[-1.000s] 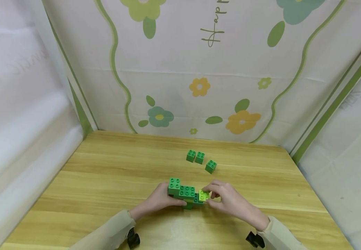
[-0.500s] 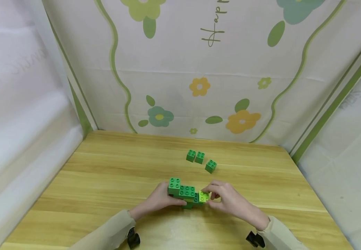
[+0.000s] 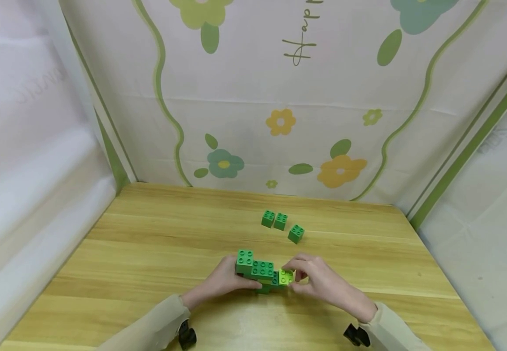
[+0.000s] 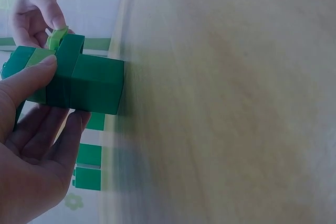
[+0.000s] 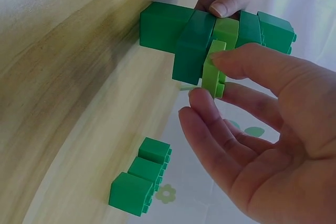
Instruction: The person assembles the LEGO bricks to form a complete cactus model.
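My left hand (image 3: 226,279) grips a stepped assembly of green building bricks (image 3: 262,268), thumb along the near side and fingers behind. In the left wrist view the assembly (image 4: 97,83) shows a lime layer between darker green bricks. At its right end, my right hand (image 3: 319,279) pinches a thin lime brick (image 3: 286,276) between thumb and fingers. The right wrist view has this lime brick (image 5: 213,69) lying against a protruding dark green brick (image 5: 193,51), studs facing away from it. Some right fingers extend below the brick.
Three loose green bricks lie farther back on the wooden table (image 3: 170,234): two side by side (image 3: 268,219), and one brick (image 3: 296,234) nearer and to the right. A white floral cloth (image 3: 253,97) rises behind the table, with more cloth at both sides.
The lime brick and the right hand's fingers have shifted very slightly. The left hand keeps its grip on the assembly, and the loose bricks stay where they were.
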Action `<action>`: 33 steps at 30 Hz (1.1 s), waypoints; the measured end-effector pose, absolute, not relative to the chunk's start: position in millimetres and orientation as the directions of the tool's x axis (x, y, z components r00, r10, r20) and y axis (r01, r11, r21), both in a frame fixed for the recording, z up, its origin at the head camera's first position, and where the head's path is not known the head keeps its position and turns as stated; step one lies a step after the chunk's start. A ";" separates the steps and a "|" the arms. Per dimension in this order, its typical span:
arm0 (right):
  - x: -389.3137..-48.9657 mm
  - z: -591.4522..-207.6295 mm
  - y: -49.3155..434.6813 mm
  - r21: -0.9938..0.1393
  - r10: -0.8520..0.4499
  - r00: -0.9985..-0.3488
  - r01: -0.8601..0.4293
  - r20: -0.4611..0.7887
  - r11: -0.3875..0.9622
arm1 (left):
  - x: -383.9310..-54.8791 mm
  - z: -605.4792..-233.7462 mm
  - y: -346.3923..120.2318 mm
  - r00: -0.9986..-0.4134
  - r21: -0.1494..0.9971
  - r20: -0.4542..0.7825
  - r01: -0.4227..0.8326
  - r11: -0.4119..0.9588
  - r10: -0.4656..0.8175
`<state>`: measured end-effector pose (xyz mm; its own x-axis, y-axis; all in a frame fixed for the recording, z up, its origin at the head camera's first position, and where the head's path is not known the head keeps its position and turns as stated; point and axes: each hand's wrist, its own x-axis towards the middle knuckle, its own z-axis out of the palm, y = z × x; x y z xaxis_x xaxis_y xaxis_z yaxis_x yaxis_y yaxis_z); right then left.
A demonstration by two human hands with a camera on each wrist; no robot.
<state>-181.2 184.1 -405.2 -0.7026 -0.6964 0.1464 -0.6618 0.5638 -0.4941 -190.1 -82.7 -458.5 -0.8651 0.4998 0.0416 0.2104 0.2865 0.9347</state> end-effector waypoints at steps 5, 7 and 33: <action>-181.8 -407.1 184.2 -0.503 -0.696 -0.701 -0.662 0.155 0.555 | -190.0 -458.7 -82.2 -0.866 0.935 0.041 0.210 0.287 0.499; -181.9 -407.2 184.4 -0.506 -0.698 -0.699 -0.663 0.156 0.551 | -189.9 -458.8 -81.9 -0.866 0.934 0.044 0.213 0.287 0.498; -194.1 -397.9 184.4 -0.546 -0.743 -0.662 -0.660 0.098 0.517 | -192.4 -460.3 -82.6 -0.863 0.929 0.052 0.226 0.293 0.503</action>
